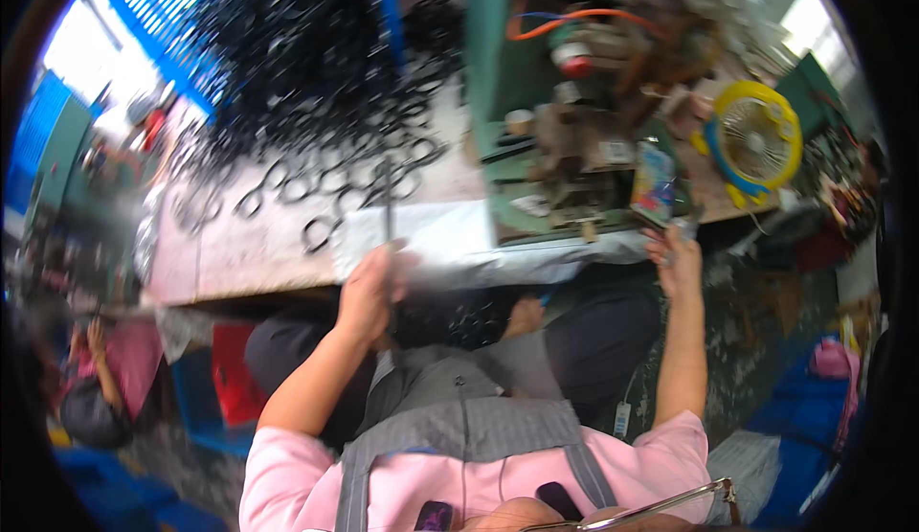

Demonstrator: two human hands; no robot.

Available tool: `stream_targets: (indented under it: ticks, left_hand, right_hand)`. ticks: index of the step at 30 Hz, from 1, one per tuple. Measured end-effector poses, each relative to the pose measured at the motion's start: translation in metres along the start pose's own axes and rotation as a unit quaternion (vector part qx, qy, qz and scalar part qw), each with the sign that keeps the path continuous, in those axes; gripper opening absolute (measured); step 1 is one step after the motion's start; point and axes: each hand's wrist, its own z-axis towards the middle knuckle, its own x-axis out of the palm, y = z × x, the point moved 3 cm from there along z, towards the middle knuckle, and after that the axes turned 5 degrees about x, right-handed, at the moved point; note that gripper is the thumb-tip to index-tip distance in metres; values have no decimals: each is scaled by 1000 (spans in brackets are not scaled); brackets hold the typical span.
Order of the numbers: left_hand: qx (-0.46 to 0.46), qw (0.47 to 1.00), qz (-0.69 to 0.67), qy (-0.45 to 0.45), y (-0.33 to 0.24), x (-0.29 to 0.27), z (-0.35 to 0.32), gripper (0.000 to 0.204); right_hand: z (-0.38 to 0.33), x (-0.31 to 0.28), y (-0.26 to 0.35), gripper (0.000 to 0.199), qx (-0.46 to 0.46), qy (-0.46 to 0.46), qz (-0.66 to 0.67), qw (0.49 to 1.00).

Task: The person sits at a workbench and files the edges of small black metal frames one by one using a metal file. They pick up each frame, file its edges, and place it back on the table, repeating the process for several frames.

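Observation:
My left hand (369,291) is closed around a thin, dark, straight piece (388,202) that stands up from the fist above the table edge. Motion blurs it, and its kind does not show. At the right, my right hand (678,262) has its fingers curled in at the front of a green machine (522,230). What they hold, if anything, is not clear. Just beyond the fingertips is a flat, colourful, phone-shaped thing (654,182). Several black ring-handled pieces (297,182) lie loose on the table past my left hand, in front of a big heap of them (297,44).
White sheeting (431,235) covers the near edge of the pale table (225,254). A yellow and blue fan (756,139) stands right of the machine, and an orange hose (584,15) crosses above it. More black pieces (459,316) sit below the edge. Another person (115,369) sits at left.

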Motion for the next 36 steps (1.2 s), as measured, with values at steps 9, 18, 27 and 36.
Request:
stream_targets:
  ticks: [9,18,27,36]
  left_hand:
    - [-13,1000,-1,-18,17,27,-32,38]
    - [-88,985,-143,-33,4,22,-33,33]
    - [-110,989,-91,-27,8,21,-29,35]
    - [-133,988,-83,3,14,30,-27,34]
  right_hand:
    - [-98,110,-6,23,-261,-93,-206,939]
    - [-93,269,-37,23,-70,316,-293,900]
    - [-89,276,-62,19,27,344,-296,891]
    - [-82,267,-67,21,18,346,-294,891]
